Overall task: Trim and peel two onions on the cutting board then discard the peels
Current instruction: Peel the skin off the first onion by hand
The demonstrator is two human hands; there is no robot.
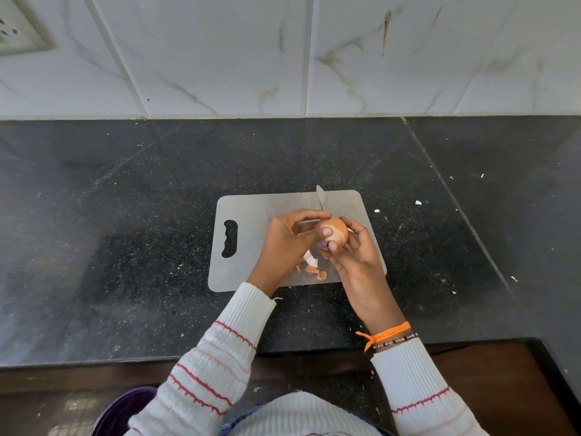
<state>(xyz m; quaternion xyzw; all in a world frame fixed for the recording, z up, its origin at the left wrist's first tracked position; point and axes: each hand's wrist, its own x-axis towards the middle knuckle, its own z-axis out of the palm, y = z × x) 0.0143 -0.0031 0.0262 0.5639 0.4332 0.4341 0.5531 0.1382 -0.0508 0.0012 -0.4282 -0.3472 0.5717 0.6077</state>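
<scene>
A person stands at a dark speckled surface (125,215), holding an onion (336,231) just above a grey cutting board (251,215). The left hand (289,243) curls around the onion's left side, thumb pressed on its papery skin. The right hand (355,262) cups it from the right, thumb at a spot where purple flesh shows. Loose peels (311,265) lie on the board beneath the hands. A knife blade (320,198) pokes out beyond the fingers; which hand holds it is unclear.
</scene>
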